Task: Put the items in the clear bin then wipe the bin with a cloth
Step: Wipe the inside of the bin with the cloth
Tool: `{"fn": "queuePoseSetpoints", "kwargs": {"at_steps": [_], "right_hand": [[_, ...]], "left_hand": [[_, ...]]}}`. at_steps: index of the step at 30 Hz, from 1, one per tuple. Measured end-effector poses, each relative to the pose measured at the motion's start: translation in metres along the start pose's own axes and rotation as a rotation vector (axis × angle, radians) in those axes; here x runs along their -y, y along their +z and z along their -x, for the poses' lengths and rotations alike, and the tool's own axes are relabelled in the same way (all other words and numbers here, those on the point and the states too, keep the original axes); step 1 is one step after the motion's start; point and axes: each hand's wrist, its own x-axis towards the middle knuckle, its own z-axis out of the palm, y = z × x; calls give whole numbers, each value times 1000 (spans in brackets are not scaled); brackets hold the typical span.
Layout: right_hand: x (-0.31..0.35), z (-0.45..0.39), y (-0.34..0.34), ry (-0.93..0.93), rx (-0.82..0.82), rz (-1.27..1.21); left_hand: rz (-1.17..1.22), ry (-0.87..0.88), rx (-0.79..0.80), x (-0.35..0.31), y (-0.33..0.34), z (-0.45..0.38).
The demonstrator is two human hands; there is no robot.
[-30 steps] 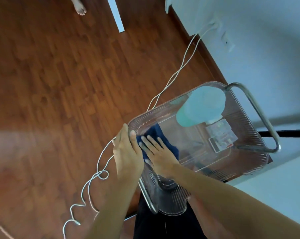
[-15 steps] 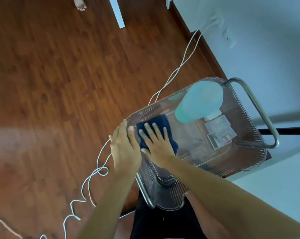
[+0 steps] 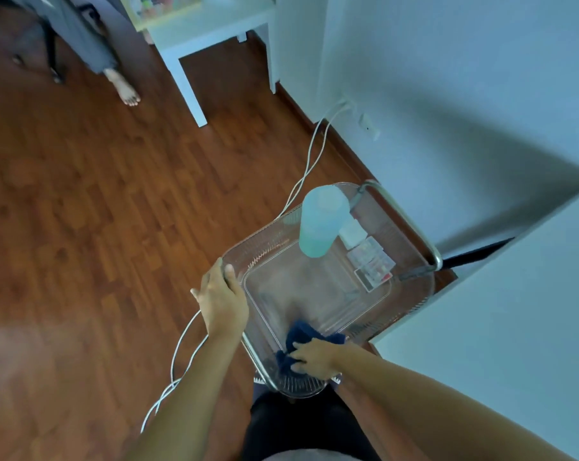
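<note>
A clear ribbed bin (image 3: 411, 301) with metal handles sits low in front of me, over my lap. My left hand (image 3: 222, 299) grips its left rim. My right hand (image 3: 314, 357) presses a dark blue cloth (image 3: 301, 337) against the inside of the near end of the bin. At the far end a pale teal bottle (image 3: 321, 224) stands upright. Beside it a small white item (image 3: 353, 232) and flat clear packets (image 3: 371, 264) lie on the bin's floor.
White cables (image 3: 309, 158) run across the wooden floor from a wall socket to under my left arm. A white side table (image 3: 211, 31) stands at the back. Another person's bare foot (image 3: 125, 89) is at the far left. A white surface (image 3: 514, 311) lies on my right.
My right hand has slid the cloth from the bin's far-left inner corner down to its near end. The view has tilted up, showing more of the room. My left hand stays on the rim.
</note>
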Motion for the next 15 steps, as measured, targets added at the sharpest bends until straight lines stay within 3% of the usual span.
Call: {"fn": "queuePoseSetpoints", "kwargs": {"at_steps": [5, 9, 12, 15], "right_hand": [[32, 32, -21, 126, 5, -83], [43, 68, -32, 167, -138, -329], [40, 103, -24, 178, -331, -934], [34, 140, -9, 51, -542, -1747]], "left_hand": [[-23, -10, -24, 1, 2, 4], [-26, -22, 9, -1, -1, 4], [-90, 38, 38, -4, -6, 5], [-204, 422, 66, -4, -7, 13]]}}
